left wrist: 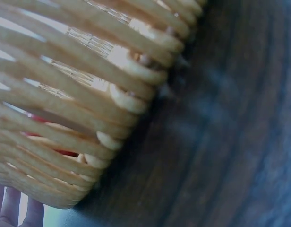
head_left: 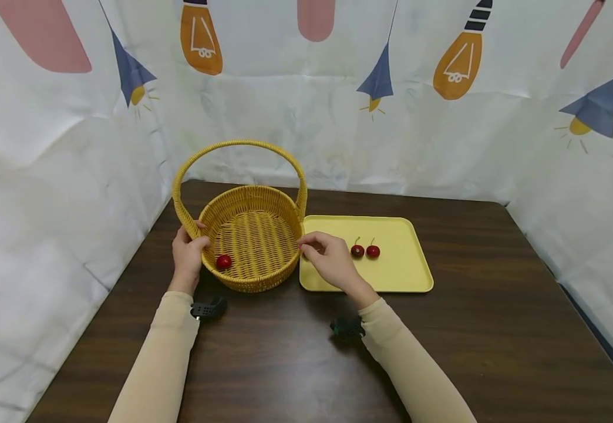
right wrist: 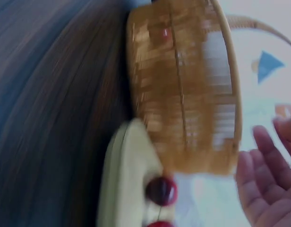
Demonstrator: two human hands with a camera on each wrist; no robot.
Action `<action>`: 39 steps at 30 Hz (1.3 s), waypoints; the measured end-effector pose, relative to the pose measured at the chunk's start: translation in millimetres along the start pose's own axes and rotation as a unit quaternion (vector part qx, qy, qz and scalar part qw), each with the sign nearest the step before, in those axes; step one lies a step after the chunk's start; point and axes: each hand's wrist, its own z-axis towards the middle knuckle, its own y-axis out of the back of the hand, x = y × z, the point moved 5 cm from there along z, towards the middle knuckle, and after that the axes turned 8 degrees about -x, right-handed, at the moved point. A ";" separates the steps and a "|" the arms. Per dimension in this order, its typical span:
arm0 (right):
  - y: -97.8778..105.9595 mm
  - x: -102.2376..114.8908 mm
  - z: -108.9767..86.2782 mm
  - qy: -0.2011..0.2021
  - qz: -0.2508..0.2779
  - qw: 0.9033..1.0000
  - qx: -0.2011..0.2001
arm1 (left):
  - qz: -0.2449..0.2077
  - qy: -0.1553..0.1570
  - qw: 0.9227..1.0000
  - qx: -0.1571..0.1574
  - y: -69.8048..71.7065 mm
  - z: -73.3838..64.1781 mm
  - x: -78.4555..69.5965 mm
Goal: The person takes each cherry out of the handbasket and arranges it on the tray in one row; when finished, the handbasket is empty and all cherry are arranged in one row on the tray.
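My left hand [head_left: 187, 257] grips the left rim of a yellow wicker basket [head_left: 253, 282] by the foot of its tall arched handle, thumb on the rim. Inside the basket, at its lower left, lies one red cherry [head_left: 224, 262]. My right hand [head_left: 330, 258] is over the left part of a pale yellow tray [head_left: 401, 276], fingertips close to the basket's right rim. Its fingers are loosely bent, and the right wrist view shows nothing between them. Two stemmed cherries, a darker one [head_left: 357, 251] and a redder one [head_left: 373, 252], sit on the tray just right of that hand.
Basket and tray stand side by side on a dark brown wooden table [head_left: 497, 329]. Behind and beside the table hangs a white cloth [head_left: 296, 129] printed with lamps and bulbs. Each wrist wears a dark strap [head_left: 208, 308].
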 end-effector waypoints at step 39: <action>-151.7 29.8 42.2 0.042 -0.330 0.916 0.223 | -0.021 -0.004 1.000 -0.003 -2.2 -1.7 -1.2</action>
